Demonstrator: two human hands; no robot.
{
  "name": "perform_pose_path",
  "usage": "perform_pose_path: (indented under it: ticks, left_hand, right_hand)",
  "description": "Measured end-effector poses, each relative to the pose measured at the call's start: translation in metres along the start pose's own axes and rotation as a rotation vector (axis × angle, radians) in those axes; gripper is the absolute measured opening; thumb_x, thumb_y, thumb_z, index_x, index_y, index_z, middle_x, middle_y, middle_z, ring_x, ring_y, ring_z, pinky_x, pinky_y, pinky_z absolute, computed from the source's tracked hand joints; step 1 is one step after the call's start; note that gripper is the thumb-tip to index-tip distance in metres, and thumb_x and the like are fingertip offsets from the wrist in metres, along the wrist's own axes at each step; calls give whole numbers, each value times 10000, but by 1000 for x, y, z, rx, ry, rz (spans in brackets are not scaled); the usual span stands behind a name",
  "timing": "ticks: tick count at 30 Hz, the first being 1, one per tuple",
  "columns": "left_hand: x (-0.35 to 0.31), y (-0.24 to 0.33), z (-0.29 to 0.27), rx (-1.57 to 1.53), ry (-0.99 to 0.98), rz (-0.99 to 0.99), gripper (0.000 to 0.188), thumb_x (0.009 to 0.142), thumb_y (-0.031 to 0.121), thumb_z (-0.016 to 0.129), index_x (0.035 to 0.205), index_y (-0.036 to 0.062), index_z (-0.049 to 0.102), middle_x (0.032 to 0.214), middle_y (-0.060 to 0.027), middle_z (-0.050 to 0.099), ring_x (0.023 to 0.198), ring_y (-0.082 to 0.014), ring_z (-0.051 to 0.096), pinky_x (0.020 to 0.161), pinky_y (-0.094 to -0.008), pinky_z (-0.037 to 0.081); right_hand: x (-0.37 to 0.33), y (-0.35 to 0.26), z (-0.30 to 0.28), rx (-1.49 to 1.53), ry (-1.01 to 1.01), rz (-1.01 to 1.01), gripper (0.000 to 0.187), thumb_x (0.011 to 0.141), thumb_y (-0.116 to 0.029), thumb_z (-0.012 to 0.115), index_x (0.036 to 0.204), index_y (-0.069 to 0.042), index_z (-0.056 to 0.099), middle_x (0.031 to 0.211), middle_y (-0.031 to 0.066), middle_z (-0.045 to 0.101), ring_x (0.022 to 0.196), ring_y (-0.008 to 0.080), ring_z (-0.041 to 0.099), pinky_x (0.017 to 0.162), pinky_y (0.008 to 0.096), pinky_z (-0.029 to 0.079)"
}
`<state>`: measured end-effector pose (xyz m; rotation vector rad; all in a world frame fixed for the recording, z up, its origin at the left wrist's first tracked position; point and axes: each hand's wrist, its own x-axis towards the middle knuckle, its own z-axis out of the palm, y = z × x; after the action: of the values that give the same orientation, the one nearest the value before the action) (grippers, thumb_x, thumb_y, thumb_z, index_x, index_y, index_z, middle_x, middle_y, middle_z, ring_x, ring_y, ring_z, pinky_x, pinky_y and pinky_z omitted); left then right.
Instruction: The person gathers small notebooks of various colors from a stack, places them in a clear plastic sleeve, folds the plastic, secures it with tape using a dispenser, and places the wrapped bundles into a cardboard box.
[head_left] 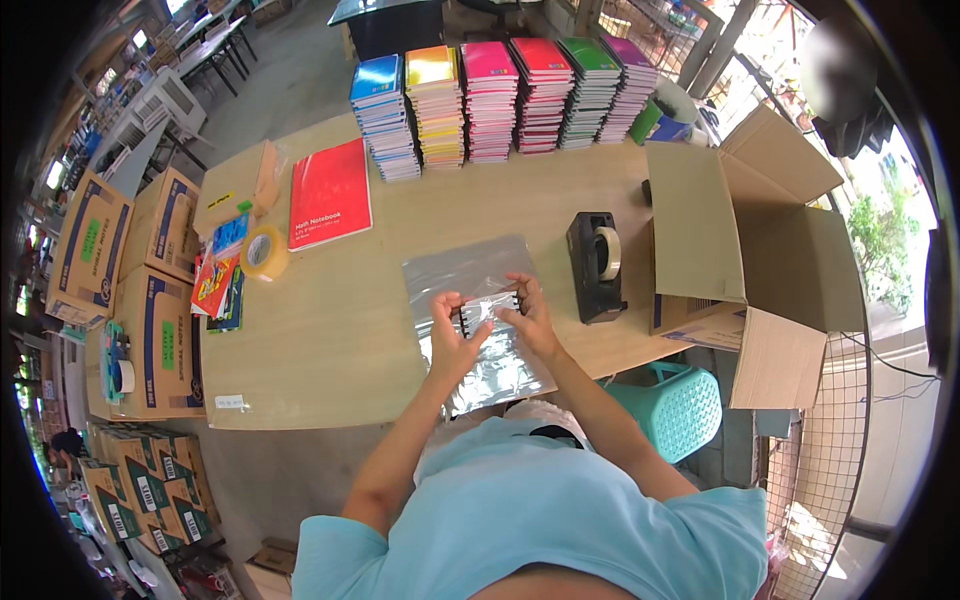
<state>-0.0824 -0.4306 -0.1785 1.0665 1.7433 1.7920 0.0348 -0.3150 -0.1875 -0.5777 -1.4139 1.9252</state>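
Observation:
My left hand (455,342) and my right hand (534,318) are closed on the two sides of a small spiral notebook bundle (484,314). Black coil binding shows along its left and right edges, and shiny clear film seems to cover it. Whether it is one notebook or more I cannot tell. Both thumbs press on its top face. Beneath it, at the table's front edge, lie clear plastic bags (432,266), flat and glossy. Right of my right hand stands a black tape dispenser (587,270) with a roll of clear tape.
Tall stacks of coloured notebooks (490,100) line the table's (330,330) far side. A red notebook (331,193) and tape roll (265,252) lie left. An open cardboard box (697,215) stands right, above a teal stool (690,410). Closed cartons (165,350) pile up at left.

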Motion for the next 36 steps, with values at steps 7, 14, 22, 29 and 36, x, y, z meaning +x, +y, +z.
perform_pose_path:
  ticks: [7, 14, 22, 29, 36]
  left_hand:
    - [8, -10, 1, -400, -32, -390, 768, 685, -30, 796, 1335, 43, 394, 1045, -80, 569, 972, -184, 587, 914, -325, 471]
    - [6, -10, 9, -171, 37, -135, 471, 687, -23, 764, 1139, 47, 656, 971, -35, 534, 957, -151, 532, 866, -297, 432]
    - [-7, -2, 15, -30, 115, -22, 234, 704, -45, 723, 914, 55, 746, 921, -24, 497, 892, -147, 509, 790, -269, 401]
    - [-1, -4, 10, -11, 136, -65, 191, 671, -36, 768, 831, 68, 757, 905, -43, 543, 949, -199, 559, 832, -321, 428]
    - [-2, 3, 22, -44, 118, -77, 145, 690, -23, 784, 798, 67, 751, 905, -38, 519, 969, -202, 549, 837, -326, 420]
  right_hand:
    - [17, -26, -9, -66, -118, 156, 672, 757, 10, 673, 1371, -34, 404, 1047, 74, 530, 970, 174, 555, 865, 299, 454]
    - [25, -55, -3, -546, -289, -252, 296, 737, -45, 755, 1029, -78, 713, 1014, 48, 618, 1059, 254, 567, 927, 342, 442]
    - [-21, -32, -8, -559, -208, -361, 141, 779, 15, 719, 875, -86, 740, 955, 27, 670, 1105, 281, 581, 1043, 484, 358]
    - [-40, -62, -15, -769, -127, -387, 275, 775, -2, 723, 1029, -107, 719, 1047, 59, 660, 1155, 285, 569, 1071, 465, 347]
    - [-22, -52, -193, -467, 706, 93, 259, 813, -224, 781, 985, -41, 717, 880, 36, 690, 873, 147, 615, 754, 324, 480]
